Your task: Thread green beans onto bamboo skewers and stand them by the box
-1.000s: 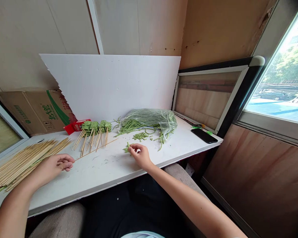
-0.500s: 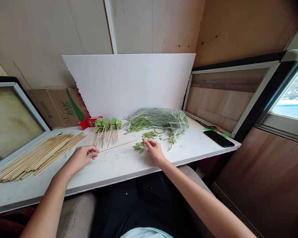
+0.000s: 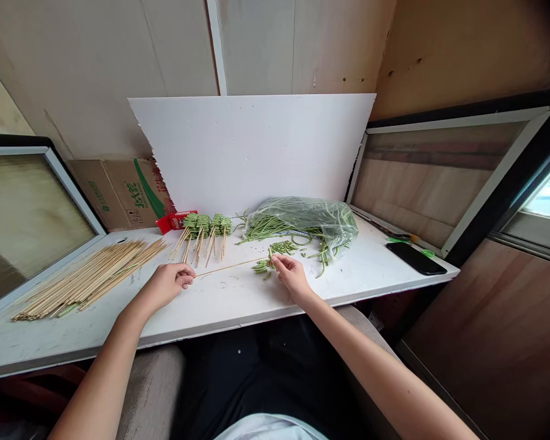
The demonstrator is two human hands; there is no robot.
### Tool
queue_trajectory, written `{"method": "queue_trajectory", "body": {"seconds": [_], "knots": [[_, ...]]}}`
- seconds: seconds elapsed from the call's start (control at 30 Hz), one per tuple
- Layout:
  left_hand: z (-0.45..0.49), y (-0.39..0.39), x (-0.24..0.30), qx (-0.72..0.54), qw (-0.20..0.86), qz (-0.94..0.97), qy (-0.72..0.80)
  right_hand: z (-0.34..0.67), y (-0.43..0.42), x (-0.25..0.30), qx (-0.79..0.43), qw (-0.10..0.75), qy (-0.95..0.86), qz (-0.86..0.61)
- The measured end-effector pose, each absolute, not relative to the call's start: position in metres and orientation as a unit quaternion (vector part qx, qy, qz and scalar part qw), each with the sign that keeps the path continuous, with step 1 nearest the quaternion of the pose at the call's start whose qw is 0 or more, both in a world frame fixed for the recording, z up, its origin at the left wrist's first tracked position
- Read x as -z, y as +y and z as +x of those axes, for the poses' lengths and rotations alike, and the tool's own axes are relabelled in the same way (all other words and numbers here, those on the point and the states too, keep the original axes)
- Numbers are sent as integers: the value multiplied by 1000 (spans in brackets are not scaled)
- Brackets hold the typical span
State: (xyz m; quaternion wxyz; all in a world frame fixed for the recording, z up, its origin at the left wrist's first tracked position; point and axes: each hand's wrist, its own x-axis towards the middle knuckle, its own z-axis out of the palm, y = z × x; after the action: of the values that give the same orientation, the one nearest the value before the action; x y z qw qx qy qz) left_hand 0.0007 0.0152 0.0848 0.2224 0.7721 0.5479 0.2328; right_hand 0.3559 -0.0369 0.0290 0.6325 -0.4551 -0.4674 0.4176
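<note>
My left hand [image 3: 167,284] is closed on one end of a thin bamboo skewer [image 3: 231,267], which runs out to the right above the table. Between the fingertips of my right hand [image 3: 292,274] is a short piece of green bean [image 3: 270,253], held upright, and the skewer's far tip meets it. Whether the tip has gone through cannot be made out. Just behind and beside that hand lie cut green bean pieces [image 3: 282,247] in small piles. Several finished bean skewers [image 3: 206,225] rest further back, their bare sticks pointing toward me.
A clear plastic bag [image 3: 302,214] of long beans lies at the back. Loose bamboo skewers [image 3: 87,275] spread over the left of the white table [image 3: 201,311]. A phone [image 3: 415,258] is at the right, a cardboard box [image 3: 123,192] at the back left, a white board [image 3: 252,153] behind.
The skewer's tip has come up to the bean piece in my right hand. The whole view has shifted slightly, with the table's things appearing further right.
</note>
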Motion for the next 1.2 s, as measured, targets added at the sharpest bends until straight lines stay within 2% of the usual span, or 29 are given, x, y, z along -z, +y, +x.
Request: {"method": "queue_trajectory", "body": {"seconds": [0.8,1.2], "knots": [[1,15,-84,-246,211,774,543,357,-34,-24,-422,633,-451,-467],[4,14,-82,-238,151,785,552,362,-28,-15,-414,628,-456,-476]]}}
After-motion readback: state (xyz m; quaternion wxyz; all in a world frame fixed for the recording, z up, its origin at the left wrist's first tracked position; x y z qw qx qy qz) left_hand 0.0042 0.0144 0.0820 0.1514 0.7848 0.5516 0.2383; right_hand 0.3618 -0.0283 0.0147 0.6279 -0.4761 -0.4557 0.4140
